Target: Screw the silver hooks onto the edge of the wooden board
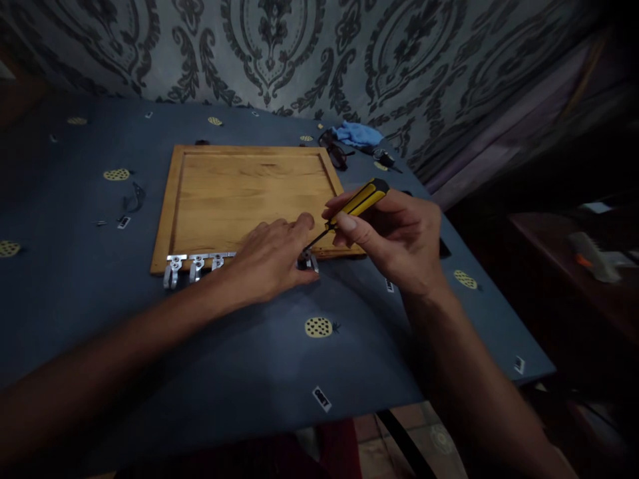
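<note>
Viewed from my remote station, the right hand gripped a yellow-and-black screwdriver, thumb and fingertips pinched snugly about the front of its handle; the shaft slanted down and leftward to the rightmost hinge, a metal fitting at the near edge of the wooden panel, towards that edge's right corner; whether the tip was seated in a screw I could not tell. The left hand lay palm down across the same edge, fingers loosely bent over the wood, thumb stretched out beside the hinge; how firmly it held the fitting, if at all, was hidden from me. Three hinges of like form stood in a row along the near edge, towards its left corner; the panel lay flat on the worktop, nearer the far edge than the near one; beyond its far right corner were sunglasses and a blue cloth, close to the worktop's far right corner.

I judged the step in hand to be work on a screw of the rightmost hinge; the next move, in my reading, called for the left hand to steady the fitting, the shaft to be raised nearer upright, and the right fingers to turn the handle under light downward pressure.
</note>
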A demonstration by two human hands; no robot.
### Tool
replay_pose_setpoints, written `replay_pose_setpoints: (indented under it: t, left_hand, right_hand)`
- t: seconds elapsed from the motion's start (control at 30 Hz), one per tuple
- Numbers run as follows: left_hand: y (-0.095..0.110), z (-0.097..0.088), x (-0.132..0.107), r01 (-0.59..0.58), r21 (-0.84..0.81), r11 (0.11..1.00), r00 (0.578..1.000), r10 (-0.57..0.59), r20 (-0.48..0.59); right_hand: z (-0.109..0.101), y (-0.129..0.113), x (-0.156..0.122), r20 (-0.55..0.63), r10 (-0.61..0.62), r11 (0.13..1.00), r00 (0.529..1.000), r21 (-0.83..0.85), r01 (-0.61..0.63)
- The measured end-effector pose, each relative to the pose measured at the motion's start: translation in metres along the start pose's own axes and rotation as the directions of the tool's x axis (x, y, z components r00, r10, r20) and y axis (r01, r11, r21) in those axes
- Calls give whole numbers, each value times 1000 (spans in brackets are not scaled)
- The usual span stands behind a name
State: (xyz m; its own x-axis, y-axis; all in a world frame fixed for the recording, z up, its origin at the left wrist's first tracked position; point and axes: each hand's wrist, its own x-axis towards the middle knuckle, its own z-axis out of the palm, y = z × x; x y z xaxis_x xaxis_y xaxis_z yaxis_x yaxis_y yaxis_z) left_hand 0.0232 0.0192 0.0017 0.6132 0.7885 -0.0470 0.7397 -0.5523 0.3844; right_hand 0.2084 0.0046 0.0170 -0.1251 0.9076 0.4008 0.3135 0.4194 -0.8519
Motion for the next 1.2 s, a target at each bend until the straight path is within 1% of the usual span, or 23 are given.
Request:
replay_pose_setpoints:
  t: [0.17, 0.37, 0.47, 0.6, 0.63, 0.7, 0.8, 0.83, 0.87, 0.9, 1.0, 1.1, 1.2]
  left_hand:
    - [0, 1, 0, 3, 2, 1000, 1000, -3, -3]
    - [0, 1, 0, 6, 1, 1000, 1000, -6, -7]
    - [0, 1, 0, -6, 7, 1000, 1000, 6, -8]
    - [1, 0, 0, 8, 4, 1000, 1000, -8, -7]
    - [1, 0, 0, 10, 3, 1000, 1000, -10, -4]
    - [1, 0, 0, 7, -3, 1000, 1000, -7, -2]
    - [0, -1, 0, 2, -12, 1000, 1000, -2, 0]
    - [0, -1, 0, 1, -13, 1000, 1000, -1, 0]
    - [0, -1, 0, 0, -15, 1000, 1000, 0, 0]
    - [0, -1, 0, 0, -17, 1000, 1000, 0, 0]
    - [1, -1, -1, 0, -23, 1000, 1000, 0, -9]
    - [1, -1, -1, 5, -14, 1000, 1000, -6, -13]
    - [0, -1, -1, -3, -9, 1000, 1000, 3, -10]
  right_hand:
    - [3, 0, 0, -54, -50, 997, 997, -68, 46]
    - [5, 8, 0, -93, -128, 987, 987, -112, 118]
    - [5, 11, -1, -99, -143, 981, 985, -148, 128]
    - [7, 11, -3, -105, -143, 978, 984, -165, 125]
    - [8, 9, -4, -124, -145, 979, 982, -162, 124]
    - [10, 6, -5, -214, -163, 981, 963, -139, 135]
    - [12, -1, -6, -407, -203, 979, 891, -110, 172]
    - [12, -2, -6, -432, -203, 979, 879, -109, 173]
    - [12, -3, -6, -431, -200, 980, 880, -109, 169]
    - [12, -3, -6, -411, -194, 981, 891, -108, 163]
    - [10, 1, -5, -309, -175, 983, 935, -115, 146]
    - [11, 5, -5, -264, -168, 980, 950, -152, 131]
    - [12, 7, -5, -251, -164, 977, 954, -175, 122]
